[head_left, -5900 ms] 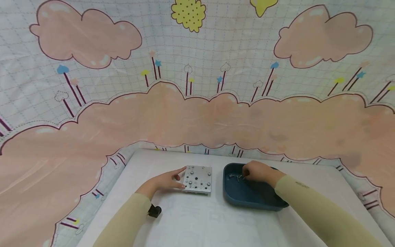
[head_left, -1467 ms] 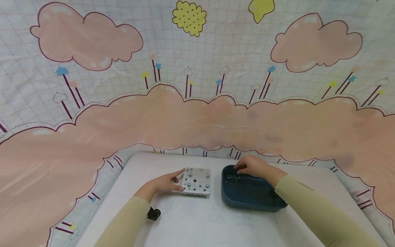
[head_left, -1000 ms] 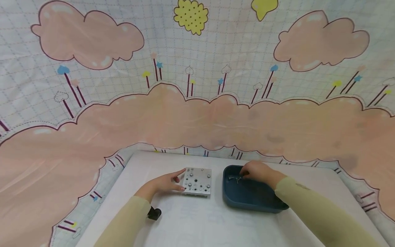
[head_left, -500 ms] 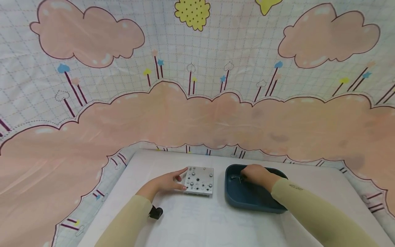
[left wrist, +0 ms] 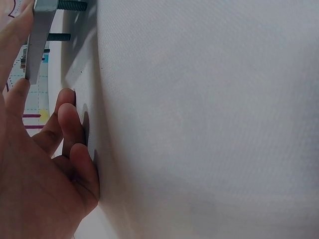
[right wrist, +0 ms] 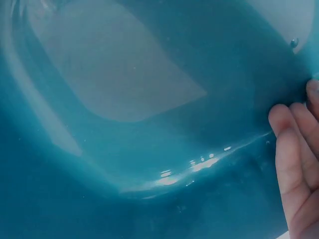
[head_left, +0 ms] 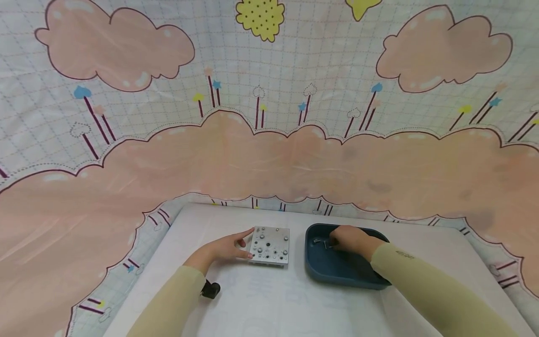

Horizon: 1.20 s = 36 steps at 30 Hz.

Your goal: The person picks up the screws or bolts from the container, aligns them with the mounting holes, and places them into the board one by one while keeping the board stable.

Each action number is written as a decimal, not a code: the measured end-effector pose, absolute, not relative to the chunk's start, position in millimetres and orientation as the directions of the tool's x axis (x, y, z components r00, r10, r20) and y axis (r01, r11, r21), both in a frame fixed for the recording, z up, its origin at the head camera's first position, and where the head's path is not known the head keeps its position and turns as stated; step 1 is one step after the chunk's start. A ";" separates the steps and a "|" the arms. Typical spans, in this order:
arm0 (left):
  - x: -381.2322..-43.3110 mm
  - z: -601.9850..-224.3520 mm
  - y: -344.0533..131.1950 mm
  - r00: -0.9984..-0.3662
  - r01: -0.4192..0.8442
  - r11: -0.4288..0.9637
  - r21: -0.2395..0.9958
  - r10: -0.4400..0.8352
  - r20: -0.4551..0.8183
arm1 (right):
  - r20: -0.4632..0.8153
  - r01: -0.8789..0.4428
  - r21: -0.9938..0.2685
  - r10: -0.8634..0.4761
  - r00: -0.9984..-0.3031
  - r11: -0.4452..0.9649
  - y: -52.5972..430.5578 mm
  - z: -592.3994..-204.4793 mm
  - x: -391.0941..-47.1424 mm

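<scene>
Khaki-sleeved, the left hand is holding the silver plate by its left corners, toward the table's far edge. Rightward, the right hand is curling inside the blue tray beside screws; whether it is grasping one, I cannot tell.

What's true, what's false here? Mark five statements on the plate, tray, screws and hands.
1. The right hand is in the tray. True.
2. The tray stands left of the plate. False: it stands to the plate's right.
3. Screws lie in the tray. True.
4. The left hand is clear of the plate. False: it touches it.
5. Threaded rods stick out under the plate. True.
</scene>
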<state>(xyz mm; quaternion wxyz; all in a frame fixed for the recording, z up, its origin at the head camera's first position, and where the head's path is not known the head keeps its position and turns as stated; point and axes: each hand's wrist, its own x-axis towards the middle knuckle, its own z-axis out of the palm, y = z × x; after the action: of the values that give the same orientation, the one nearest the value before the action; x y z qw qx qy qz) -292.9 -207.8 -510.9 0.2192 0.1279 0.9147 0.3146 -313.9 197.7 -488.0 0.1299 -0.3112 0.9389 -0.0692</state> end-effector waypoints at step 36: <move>-291.5 -511.1 -210.7 -0.860 0.100 0.735 0.671 0.403 -0.313 | -0.167 -0.367 -0.565 -0.538 -0.826 0.739 183.7 -453.3 -307.9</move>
<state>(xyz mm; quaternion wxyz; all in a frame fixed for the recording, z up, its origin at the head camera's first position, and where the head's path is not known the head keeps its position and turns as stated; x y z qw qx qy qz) -291.5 -210.7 -511.1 0.2253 0.1391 0.9037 0.3366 -307.9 183.7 -453.3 0.1620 -0.2466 0.9182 -0.2643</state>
